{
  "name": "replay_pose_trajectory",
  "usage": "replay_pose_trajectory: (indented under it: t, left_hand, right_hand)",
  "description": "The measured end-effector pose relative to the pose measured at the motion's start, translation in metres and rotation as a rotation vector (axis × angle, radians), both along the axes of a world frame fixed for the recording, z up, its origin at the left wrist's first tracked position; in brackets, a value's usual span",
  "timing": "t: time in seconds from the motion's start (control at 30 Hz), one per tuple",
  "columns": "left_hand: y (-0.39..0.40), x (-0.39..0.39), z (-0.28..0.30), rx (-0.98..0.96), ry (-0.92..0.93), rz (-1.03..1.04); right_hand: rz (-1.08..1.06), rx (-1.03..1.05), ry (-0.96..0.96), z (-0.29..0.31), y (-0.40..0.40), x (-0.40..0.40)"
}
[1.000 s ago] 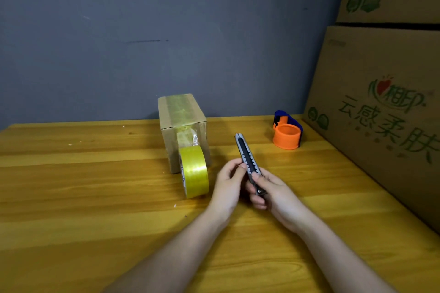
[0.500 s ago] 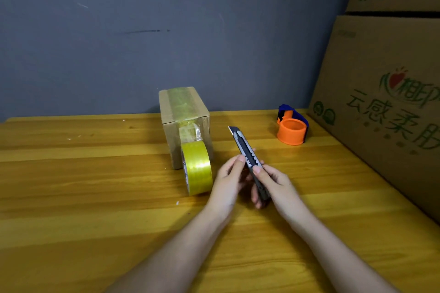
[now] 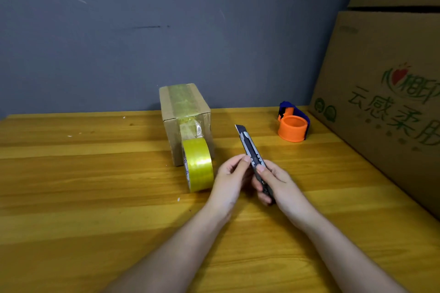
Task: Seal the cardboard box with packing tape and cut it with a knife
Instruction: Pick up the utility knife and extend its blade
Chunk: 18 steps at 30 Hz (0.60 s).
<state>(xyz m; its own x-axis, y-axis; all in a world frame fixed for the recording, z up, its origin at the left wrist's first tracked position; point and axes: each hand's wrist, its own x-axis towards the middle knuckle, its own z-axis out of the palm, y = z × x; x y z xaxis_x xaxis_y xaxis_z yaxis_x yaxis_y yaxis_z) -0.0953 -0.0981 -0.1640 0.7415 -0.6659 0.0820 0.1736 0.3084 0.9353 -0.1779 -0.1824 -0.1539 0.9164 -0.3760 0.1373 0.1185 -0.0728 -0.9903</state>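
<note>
A small cardboard box [image 3: 170, 112] stands on the wooden table [image 3: 95, 185], with yellowish tape running over its top and down its near face. The tape strip is still joined to a yellow tape roll [image 3: 198, 167] standing on edge in front of the box. My right hand [image 3: 278, 184] grips the handle of a grey utility knife [image 3: 250, 147], thumb on its slider. A short blade shows at the far tip, pointing away from me. My left hand [image 3: 229, 179] pinches the knife body from the left side, just right of the roll.
An orange and blue tape dispenser [image 3: 293, 126] sits at the back right. Large printed cardboard cartons [image 3: 385, 93] are stacked along the table's right edge. A grey wall closes the back.
The blade has come out of the knife's tip while both hands stay on the knife. The knife tip has shifted slightly left, toward the box.
</note>
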Motion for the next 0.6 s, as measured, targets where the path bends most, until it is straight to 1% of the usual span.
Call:
replay_pose_trajectory:
  t: [0.17, 0.4, 0.6]
  left_hand:
    - [0.0, -0.0036, 0.0021, -0.018, -0.013, -0.044]
    - [0.0022, -0.0061, 0.0043, 0.001, -0.092, -0.078]
    - [0.0032, -0.0075, 0.0063, 0.031, -0.106, -0.047]
  right_hand:
    - [-0.124, -0.04, 0.01, 0.0033, 0.0028, 0.0002]
    - [-0.268, -0.025, 0.021, 0.0052, 0.0022, 0.0002]
    - [-0.261, -0.059, 0.034, 0.0059, 0.0031, -0.0002]
